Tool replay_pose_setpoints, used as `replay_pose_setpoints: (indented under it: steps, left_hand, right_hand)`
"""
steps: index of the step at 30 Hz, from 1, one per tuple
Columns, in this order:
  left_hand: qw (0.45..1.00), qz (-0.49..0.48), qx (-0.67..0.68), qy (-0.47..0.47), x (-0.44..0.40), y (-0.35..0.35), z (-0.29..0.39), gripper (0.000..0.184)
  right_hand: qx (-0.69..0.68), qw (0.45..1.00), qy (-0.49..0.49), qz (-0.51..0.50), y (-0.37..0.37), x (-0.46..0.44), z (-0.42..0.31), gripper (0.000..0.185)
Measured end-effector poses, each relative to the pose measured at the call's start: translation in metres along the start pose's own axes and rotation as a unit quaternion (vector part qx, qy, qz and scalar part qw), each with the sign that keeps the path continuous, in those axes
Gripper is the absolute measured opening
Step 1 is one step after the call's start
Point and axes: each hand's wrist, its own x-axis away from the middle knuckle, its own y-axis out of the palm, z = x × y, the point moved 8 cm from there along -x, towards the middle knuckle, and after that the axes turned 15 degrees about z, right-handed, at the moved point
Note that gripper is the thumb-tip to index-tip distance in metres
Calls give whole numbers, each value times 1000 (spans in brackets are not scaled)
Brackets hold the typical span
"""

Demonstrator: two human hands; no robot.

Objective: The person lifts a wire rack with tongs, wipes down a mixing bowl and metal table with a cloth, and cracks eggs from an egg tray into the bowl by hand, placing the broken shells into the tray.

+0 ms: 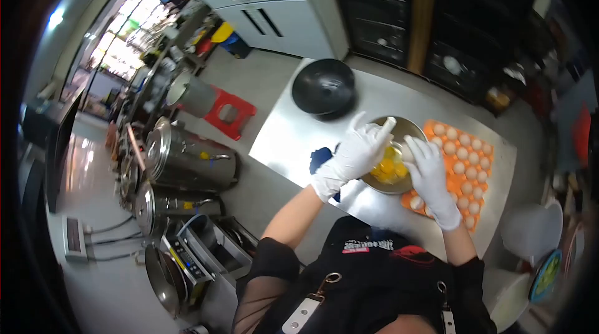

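A metal bowl (pixel 419 129) on the steel table holds several cracked eggs with yellow yolks (pixel 388 167). My left hand (pixel 360 152), in a white glove, is over the bowl's left side. Its thumb and a finger are stretched apart, and I see nothing held in it. At the bowl's right side, my gloved right hand (pixel 429 175) has its fingers around a pale egg (pixel 407 153), above the yolks. Close by on the right, an orange egg tray (pixel 450 175) carries several whole eggs, partly hidden by my right hand and wrist.
A black bowl (pixel 323 87) stands near the far left corner of the steel table (pixel 277 131). A dark blue cloth (pixel 321 158) lies near its edge. On the left are large steel pots (pixel 196 156) and a red stool (pixel 231 113). White bins (pixel 530 228) stand at right.
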Motion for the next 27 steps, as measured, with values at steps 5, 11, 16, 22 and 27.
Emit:
replay_pose_setpoints:
  steps: [5,11,16,22,27]
  left_hand:
    - [990,-140,5,-17,25,35,0,50]
    - [944,-98,189,-252,42,29,-23,55]
    - [767,-63,385,-509,71,49,-12,41]
    - [865,-152,299,-373,54,54,10,42]
    - [850,-122,288,-424,46,51,2,44]
  right_hand:
    - [-71,993,94,27,10,18,29,52]
    - [-408,817,406,1,43,36,54,50]
    - [-485,772,412,-1,50,47,41,52]
    - [-423,834,353,32,36,59,50,57]
    - [-192,909,342,142,-42,86,95,51]
